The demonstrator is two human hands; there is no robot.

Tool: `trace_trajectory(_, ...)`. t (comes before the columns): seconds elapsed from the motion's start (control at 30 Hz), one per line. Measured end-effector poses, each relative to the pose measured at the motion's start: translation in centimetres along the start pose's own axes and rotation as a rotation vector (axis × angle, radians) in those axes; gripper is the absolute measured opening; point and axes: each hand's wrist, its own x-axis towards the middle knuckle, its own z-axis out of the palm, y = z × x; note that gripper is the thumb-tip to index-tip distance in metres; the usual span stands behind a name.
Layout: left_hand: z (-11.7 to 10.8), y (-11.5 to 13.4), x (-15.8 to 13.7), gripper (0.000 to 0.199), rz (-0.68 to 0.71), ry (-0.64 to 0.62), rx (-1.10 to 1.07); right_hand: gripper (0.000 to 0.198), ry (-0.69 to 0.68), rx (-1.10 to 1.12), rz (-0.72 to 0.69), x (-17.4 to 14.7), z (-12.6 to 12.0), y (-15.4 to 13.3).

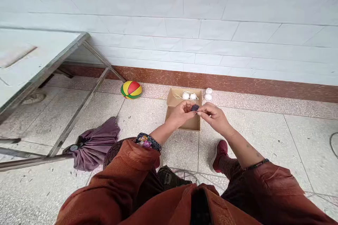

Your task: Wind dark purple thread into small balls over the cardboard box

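Head view: a dark ball (pixel 194 107), apparently of yarn, is held between both hands above the near part of a cardboard box (pixel 193 125) on the floor, and has not been set down; work on it appears to be under way, though how much remains cannot be told. Two white balls (pixel 186 95) lie in the far part of the box, with a loose white strand about them, and two other white balls (pixel 208 97) rest on the floor just beside its right edge; all four are out of the hands and look wound. The left hand (pixel 182 114) reaches in from the left, its thumb and fingers closed around the side of the dark ball; the right hand (pixel 213 116) comes from the right, thumb and forefinger pinched together at the ball's edge, perhaps on a thin strand too small to make out, both forearms converging forward and downward
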Motion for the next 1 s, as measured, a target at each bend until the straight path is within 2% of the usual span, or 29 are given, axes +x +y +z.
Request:
trace_trajectory(0.07,0.0,0.0,-0.4,0.032,-0.049,-0.118,-0.004,0.016,0.078,0.009,0.058,0.2,-0.4,0.4)
trace_trajectory(0.17,0.0,0.2,-0.9,0.032,-0.090,-0.232,-0.098,0.019,0.122,0.048,0.153,0.3,-0.6,1.2)
trace_trajectory(0.3,-0.1,0.4,-0.9,0.040,-0.098,-0.240,-0.324,0.023,0.059,0.091,0.255,0.0,-0.2,1.9)
trace_trajectory(0.37,-0.2,0.4,-0.8,0.041,-0.077,-0.200,-0.383,0.023,0.035,0.056,0.230,-0.2,0.2,1.8)
trace_trajectory(0.47,-0.3,0.3,-0.5,0.037,-0.040,-0.099,-0.361,0.021,0.010,-0.021,0.101,-0.5,0.5,1.1)
trace_trajectory(0.6,-0.4,0.0,-0.2,0.036,0.025,0.035,-0.202,0.017,-0.067,-0.058,-0.021,-0.6,0.2,0.0)
trace_trajectory(0.7,-0.4,-0.3,-0.1,0.038,0.051,0.064,-0.054,0.016,-0.109,-0.069,-0.077,-0.6,-0.2,-0.3)
trace_trajectory(0.8,-0.4,-0.6,-0.1,0.045,0.065,0.012,0.053,0.015,-0.079,-0.072,-0.114,-0.5,-0.6,-0.2)
trace_trajectory(1.0,-0.4,-0.7,-0.5,0.059,0.081,-0.258,0.081,0.014,0.032,-0.099,-0.074,0.0,-1.1,0.3)
